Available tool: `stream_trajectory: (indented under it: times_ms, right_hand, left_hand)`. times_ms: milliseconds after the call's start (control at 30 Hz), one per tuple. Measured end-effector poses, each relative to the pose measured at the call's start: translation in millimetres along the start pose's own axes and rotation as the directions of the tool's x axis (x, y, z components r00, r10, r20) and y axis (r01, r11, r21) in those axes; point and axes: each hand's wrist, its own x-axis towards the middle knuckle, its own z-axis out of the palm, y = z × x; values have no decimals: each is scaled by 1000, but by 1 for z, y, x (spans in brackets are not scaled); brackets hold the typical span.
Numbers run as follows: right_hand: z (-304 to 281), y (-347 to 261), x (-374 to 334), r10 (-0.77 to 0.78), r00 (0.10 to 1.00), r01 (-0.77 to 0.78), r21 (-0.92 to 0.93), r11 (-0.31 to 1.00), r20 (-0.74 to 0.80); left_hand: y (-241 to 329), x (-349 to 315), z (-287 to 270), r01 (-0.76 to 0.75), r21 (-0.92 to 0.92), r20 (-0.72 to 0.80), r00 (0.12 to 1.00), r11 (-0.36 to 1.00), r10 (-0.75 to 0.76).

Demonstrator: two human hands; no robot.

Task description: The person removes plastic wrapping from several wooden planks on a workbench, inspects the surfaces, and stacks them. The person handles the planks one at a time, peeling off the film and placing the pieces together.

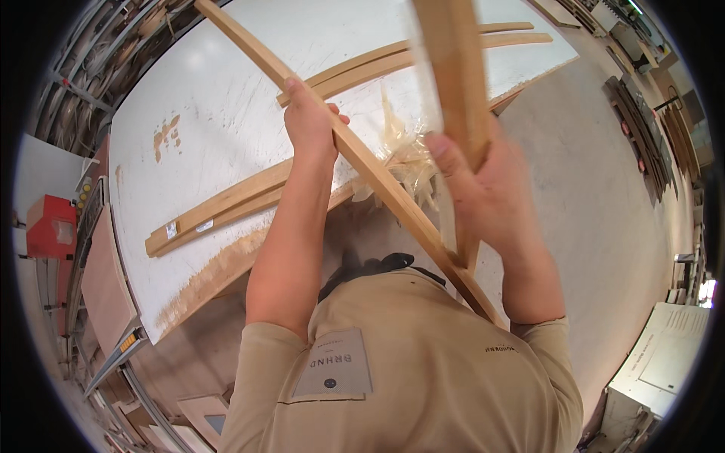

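Note:
My left hand (308, 124) is closed round a long, narrow wooden strip (381, 181), which slants from the table's far left down past my right side. In my right hand (487, 185) is a wider wooden board (455, 72), held steeply and smeared by motion. Its lower end meets or crosses the narrow strip near my waist; I cannot tell whether they touch. A pale translucent band runs along the board's left edge. Crumpled yellowish clear film (408, 162) lies at the table edge between my hands.
Two wooden strips (370, 69) lie across the far part of the white table (226, 106), whose near edge is worn. Two more with small labels (219, 205) lie nearer on the left. A red box (51, 226) stands far left, a pale metal cabinet (661, 355) at right.

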Motion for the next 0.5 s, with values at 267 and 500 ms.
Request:
stream_trajectory:
  times_ms: [267,500]
  right_hand:
    - [-131,30,-26,-18,815,-101,-173,980,-579]
    - [-230,68,-57,37,840,-194,-236,952,-542]
  left_hand:
    - [18,59,-44,-167,54,-172,970,984,174]
    - [162,69,-49,-602,6,-41,798,798,602]
